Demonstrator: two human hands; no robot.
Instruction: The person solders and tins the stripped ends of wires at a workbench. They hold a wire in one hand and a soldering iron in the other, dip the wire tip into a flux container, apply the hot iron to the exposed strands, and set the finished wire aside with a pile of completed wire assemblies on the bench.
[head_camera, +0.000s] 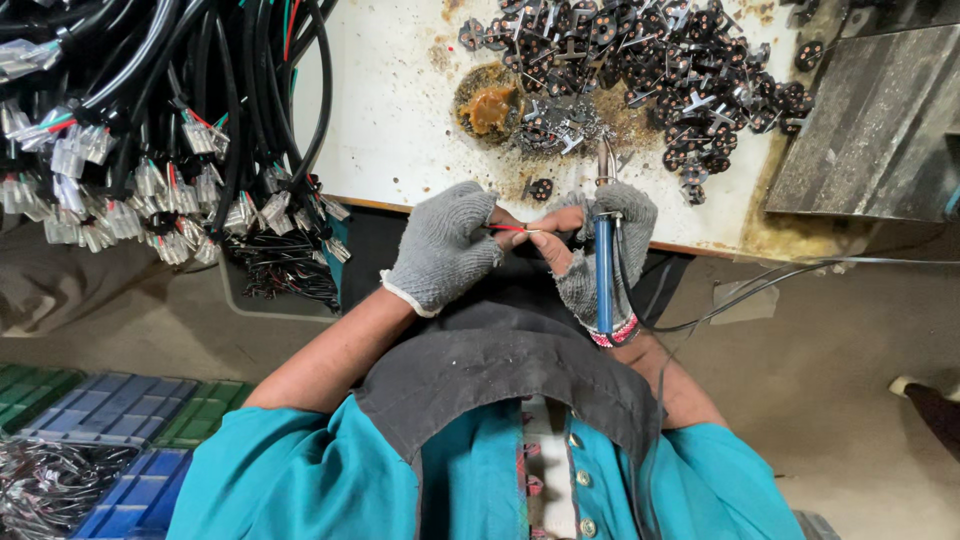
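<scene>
My left hand, in a grey knit glove with cut fingertips, pinches a thin red wire at the table's front edge. My right hand, gloved the same way, grips a blue-handled soldering iron whose metal tip points up toward the table, while its bare fingertips meet the wire's other end. A small black plug insert lies on the table just above both hands.
A stained white table carries a heap of several black plug inserts and a brown flux blob. Bundles of black cables with white terminals hang at the left. Blue and green crates stand on the floor.
</scene>
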